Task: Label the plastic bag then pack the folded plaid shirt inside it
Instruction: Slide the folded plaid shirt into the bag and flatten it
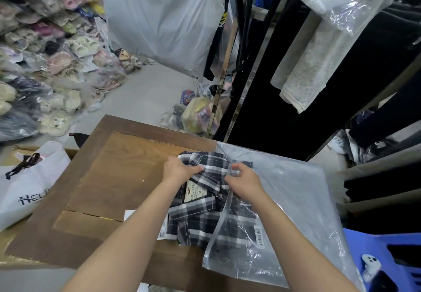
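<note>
A folded black-and-white plaid shirt [200, 221] lies on the wooden table [109, 178], its neck tag facing up. A clear plastic bag [296, 200] spreads to the right, and its open edge covers the shirt's right half. A barcode label [258, 237] is stuck on the bag near that edge. My left hand [180, 168] grips the shirt at its far left corner. My right hand [243, 182] pinches the bag's opening edge over the shirt's far end.
A white printed shopping bag [27, 182] lies off the table's left side. Label strips [162, 230] lie under the shirt's left edge. A blue stool [391, 246] with a phone [373, 271] stands at lower right. Dark hanging clothes [296, 86] and a rack crowd the right; bagged shoes [45, 64] pile left.
</note>
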